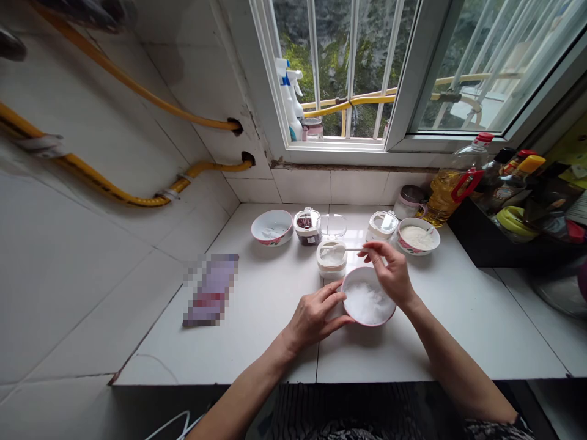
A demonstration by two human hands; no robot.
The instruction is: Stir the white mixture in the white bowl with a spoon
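Left hand (pixel 315 315) grips the white bowl (pixel 354 278) by its side, presumably steadying it; right hand (pixel 389 269) pinches the spoon (pixel 354 249) over the open jar (pixel 332 269). Vessels adjacent, likely limiting spills.

Your near bowl (pixel 378 324) is rimmed pink around white grains (pixel 367 304). Your spoon (pixel 355 249) is white, the far-left bowl (pixel 271 242) white with red floral patterning. You also see golden oil (pixel 438 198) beneath a red cap (pixel 483 139), yellow hoses (pixel 208 167) and the white table (pixel 275 354).

Yellow hoses (pixel 215 166) on the tiled wall (pixel 92 263), spray bottles (pixel 290 109) by the window (pixel 406 142), oil bottle (pixel 443 190).
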